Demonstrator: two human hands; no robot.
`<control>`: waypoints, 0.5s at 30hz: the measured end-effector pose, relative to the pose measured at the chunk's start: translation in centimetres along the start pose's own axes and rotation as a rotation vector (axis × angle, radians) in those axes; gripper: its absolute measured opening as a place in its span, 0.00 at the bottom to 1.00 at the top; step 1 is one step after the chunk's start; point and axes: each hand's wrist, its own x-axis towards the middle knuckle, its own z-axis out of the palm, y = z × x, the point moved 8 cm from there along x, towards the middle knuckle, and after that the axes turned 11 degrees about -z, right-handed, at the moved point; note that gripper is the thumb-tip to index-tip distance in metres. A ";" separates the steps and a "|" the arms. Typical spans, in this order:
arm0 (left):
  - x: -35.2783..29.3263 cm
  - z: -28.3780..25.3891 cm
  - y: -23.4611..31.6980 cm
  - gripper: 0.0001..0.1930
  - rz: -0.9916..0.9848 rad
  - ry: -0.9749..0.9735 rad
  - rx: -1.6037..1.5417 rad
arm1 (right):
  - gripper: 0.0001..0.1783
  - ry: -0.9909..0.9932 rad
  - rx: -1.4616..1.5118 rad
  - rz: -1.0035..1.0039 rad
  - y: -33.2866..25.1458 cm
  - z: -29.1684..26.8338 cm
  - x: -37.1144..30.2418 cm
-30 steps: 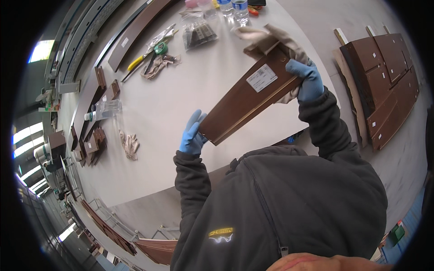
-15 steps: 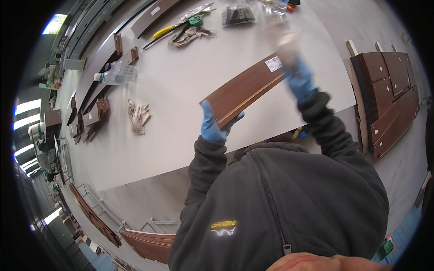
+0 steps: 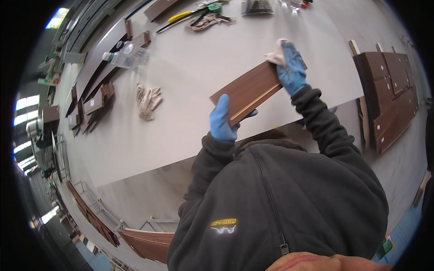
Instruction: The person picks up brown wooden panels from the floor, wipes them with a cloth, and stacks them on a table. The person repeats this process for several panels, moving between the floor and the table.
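A brown wooden board (image 3: 247, 90) with a light strip along its near edge is held up, slanting, above the white table. My left hand (image 3: 222, 122), in a blue glove, grips its left end, thumb on top and fingers underneath. Over the board's right end is my right hand (image 3: 292, 67), also blue-gloved, closed on a whitish cloth (image 3: 276, 55) that lies against the board's face. That hand and cloth cover the part of the board where its white label was seen.
The white table (image 3: 190, 117) holds a crumpled knit glove (image 3: 148, 101), clear plastic bottles (image 3: 129, 56) and brown profile pieces (image 3: 99, 99) at left. Farther back are a yellow-handled tool (image 3: 179, 17), a rag (image 3: 210, 21) and a bagged dark part (image 3: 257, 7). Brown panels (image 3: 393, 95) are stacked at right.
My right hand, blurred beyond the board's far end before, has come down with the cloth onto the board's right end. The board and my left hand have shifted slightly right in view.
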 end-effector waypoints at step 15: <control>-4.8 -10.2 5.4 0.41 0.468 -0.098 -0.416 | 0.43 -0.151 0.529 -0.455 -28.3 4.8 9.5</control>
